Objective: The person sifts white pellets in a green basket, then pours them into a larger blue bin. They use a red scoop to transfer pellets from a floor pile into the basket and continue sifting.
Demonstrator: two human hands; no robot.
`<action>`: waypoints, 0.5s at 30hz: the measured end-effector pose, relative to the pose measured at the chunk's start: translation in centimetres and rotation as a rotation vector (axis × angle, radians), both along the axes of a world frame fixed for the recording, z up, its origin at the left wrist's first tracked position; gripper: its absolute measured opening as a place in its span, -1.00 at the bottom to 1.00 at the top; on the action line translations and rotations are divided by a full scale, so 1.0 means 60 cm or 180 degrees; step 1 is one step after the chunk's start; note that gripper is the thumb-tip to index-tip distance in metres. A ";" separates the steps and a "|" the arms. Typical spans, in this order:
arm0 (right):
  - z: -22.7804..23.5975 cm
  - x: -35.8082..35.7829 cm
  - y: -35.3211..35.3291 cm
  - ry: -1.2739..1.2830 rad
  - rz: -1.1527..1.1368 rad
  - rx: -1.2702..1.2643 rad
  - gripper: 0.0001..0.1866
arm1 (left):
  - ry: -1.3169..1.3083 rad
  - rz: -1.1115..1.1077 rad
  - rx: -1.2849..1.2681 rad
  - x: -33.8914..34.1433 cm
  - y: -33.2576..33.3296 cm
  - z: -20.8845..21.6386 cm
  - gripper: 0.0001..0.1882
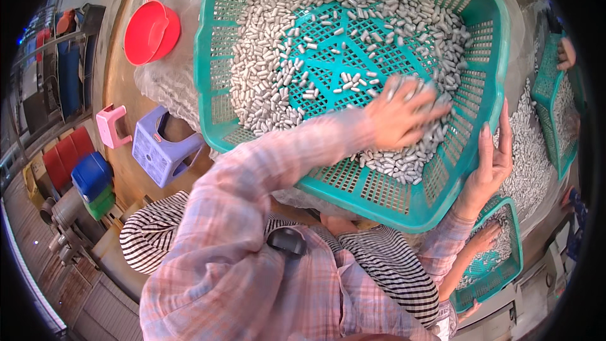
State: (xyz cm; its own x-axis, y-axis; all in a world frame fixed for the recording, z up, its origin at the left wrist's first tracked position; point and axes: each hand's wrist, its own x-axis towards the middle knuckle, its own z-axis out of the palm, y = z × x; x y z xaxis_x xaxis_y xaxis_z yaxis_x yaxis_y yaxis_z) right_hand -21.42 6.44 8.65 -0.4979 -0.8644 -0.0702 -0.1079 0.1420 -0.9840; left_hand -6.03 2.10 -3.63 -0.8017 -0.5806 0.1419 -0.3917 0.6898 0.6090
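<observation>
A large green plastic basket (353,167) with slotted walls fills the upper middle of the view, tilted toward me. Many small, silvery-grey, capsule-shaped pieces (265,69) are heaped along its sides, and the latticed floor shows in the middle. My left hand (407,113) is inside it at the right, palm down on the pieces, fingers spread and slightly blurred. Several pieces lie against the fingers. Outside the right wall, my right hand (493,161) grips the basket's rim, with thumb and fingers pointing up; part of that grip is hidden behind the wall.
At the left are a red dipper (146,35), a pink stool (113,126) and a purple stool (165,145). On the right, more pieces lie in a pile (527,164). Beside it, other people's hands (485,238) work at a smaller green basket (486,290); another basket (558,113) stands beyond.
</observation>
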 end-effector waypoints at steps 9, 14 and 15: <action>-0.003 -0.013 -0.007 -0.0098 -0.0144 0.0061 -0.48 | -0.1099 0.1355 -0.0708 0.177 -0.167 -0.075 -0.22; -0.019 -0.012 0.008 -0.0222 -0.0072 0.0021 -0.49 | -0.0007 0.0544 -0.0033 -0.001 -0.041 -0.024 -0.21; -0.031 -0.022 0.001 -0.0099 -0.0099 -0.0133 -0.51 | -0.0097 0.0130 0.0083 0.004 -0.013 -0.017 -0.20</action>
State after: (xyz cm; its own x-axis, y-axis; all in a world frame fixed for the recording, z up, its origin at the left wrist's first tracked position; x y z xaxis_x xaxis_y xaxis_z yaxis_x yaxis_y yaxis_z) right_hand -22.75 6.49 6.76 -0.5227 -0.8510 -0.0503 -0.0732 0.1036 -0.9919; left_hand -5.78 1.32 -4.66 -0.7810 -0.6162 0.1021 -0.4379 0.6568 0.6139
